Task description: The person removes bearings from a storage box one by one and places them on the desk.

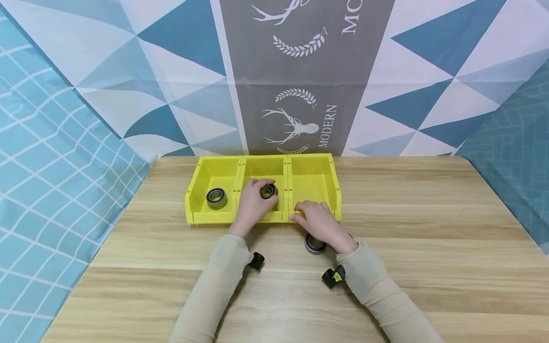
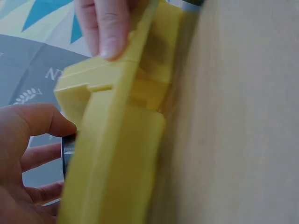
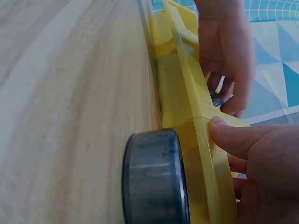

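A yellow bin (image 1: 310, 190) with three compartments stands on the table. My left hand (image 1: 254, 202) pinches a ball bearing (image 1: 268, 191) between thumb and fingers, tilted over the middle compartment; in the left wrist view the bin wall hides part of that bearing (image 2: 69, 151). With thumb outside and fingers inside, my right hand (image 1: 319, 221) grips the front wall of the right compartment. Another bearing (image 1: 216, 197) lies flat in the left compartment. On the table below the right hand sits a further bearing (image 1: 315, 244), partly covered by that hand; its side (image 3: 156, 179) looms large in the right wrist view.
The wooden table (image 1: 274, 305) extends in front of the bin and to both sides. A patterned backdrop (image 1: 300, 95) rises directly behind the bin. Something dark shows beside the right wrist, mostly hidden.
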A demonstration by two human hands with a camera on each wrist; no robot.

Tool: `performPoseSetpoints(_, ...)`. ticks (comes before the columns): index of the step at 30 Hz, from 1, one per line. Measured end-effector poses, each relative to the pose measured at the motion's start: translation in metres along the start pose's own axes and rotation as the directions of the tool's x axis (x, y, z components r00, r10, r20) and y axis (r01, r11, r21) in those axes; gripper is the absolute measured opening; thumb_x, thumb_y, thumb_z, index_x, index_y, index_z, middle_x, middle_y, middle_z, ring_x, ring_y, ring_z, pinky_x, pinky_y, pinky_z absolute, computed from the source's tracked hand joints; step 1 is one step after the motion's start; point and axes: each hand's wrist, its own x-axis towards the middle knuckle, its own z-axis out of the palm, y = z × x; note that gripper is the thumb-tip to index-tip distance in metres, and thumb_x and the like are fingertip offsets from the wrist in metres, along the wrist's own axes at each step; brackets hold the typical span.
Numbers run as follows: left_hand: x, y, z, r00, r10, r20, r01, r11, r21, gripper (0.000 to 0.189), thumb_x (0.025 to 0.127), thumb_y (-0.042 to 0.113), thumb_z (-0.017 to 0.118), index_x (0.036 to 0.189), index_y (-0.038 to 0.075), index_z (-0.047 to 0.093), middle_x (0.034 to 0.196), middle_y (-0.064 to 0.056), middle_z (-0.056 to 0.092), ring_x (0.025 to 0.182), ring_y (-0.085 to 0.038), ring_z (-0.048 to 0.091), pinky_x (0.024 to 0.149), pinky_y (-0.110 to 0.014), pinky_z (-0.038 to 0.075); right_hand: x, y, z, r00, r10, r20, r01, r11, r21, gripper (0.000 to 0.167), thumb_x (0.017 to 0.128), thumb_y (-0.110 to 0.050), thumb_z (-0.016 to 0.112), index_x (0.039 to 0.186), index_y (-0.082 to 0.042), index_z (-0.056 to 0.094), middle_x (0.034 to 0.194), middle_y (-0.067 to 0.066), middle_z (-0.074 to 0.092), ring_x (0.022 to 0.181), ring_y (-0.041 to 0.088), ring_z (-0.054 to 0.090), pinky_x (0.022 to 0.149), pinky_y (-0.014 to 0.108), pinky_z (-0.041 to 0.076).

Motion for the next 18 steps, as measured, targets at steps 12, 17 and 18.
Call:
performPoseSetpoints(12, -0.004, 0.014, -0.015, 0.999, 0.049, 0.018, -0.050, 0.998, 0.040, 0.041, 0.074, 0.022, 0.068, 0.113, 0.011, 0.060, 0.110, -0.011, 0.051, 0.095, -0.025, 0.053, 0.084, -0.040, 0.045, 0.001, -0.001, -0.001, 1.000, 0.006, -0.003, -0.006, 1.000, 0.000, 0.030, 0.090, -0.038, 0.053, 0.099, -0.012, 0.063, 0.092, 0.002, 0.062, 0.087, 0.020, 0.059, 0.074, 0.036, 0.036)
performPoseSetpoints(17, -0.007, 0.017, -0.016, 0.995, 0.093, 0.043, -0.096, 0.993, 0.068, 0.039, 0.073, 0.022, 0.070, 0.108, 0.011, 0.059, 0.106, -0.010, 0.051, 0.091, -0.023, 0.052, 0.080, -0.037, 0.047, 0.001, -0.001, 0.000, 1.000, 0.005, -0.002, -0.005, 1.000, 0.009, 0.028, 0.090, -0.038, 0.053, 0.096, -0.012, 0.062, 0.089, 0.000, 0.062, 0.084, 0.019, 0.059, 0.073, 0.036, 0.035)
performPoseSetpoints(18, -0.008, 0.018, -0.017, 0.993, 0.105, 0.045, -0.108, 0.992, 0.072, 0.038, 0.073, 0.022, 0.070, 0.108, 0.011, 0.059, 0.105, -0.009, 0.051, 0.090, -0.022, 0.052, 0.079, -0.036, 0.048, 0.001, -0.001, 0.000, 1.000, 0.004, -0.005, -0.004, 1.000, 0.005, 0.028, 0.089, -0.038, 0.054, 0.095, -0.012, 0.062, 0.088, 0.000, 0.062, 0.083, 0.018, 0.059, 0.073, 0.036, 0.035)
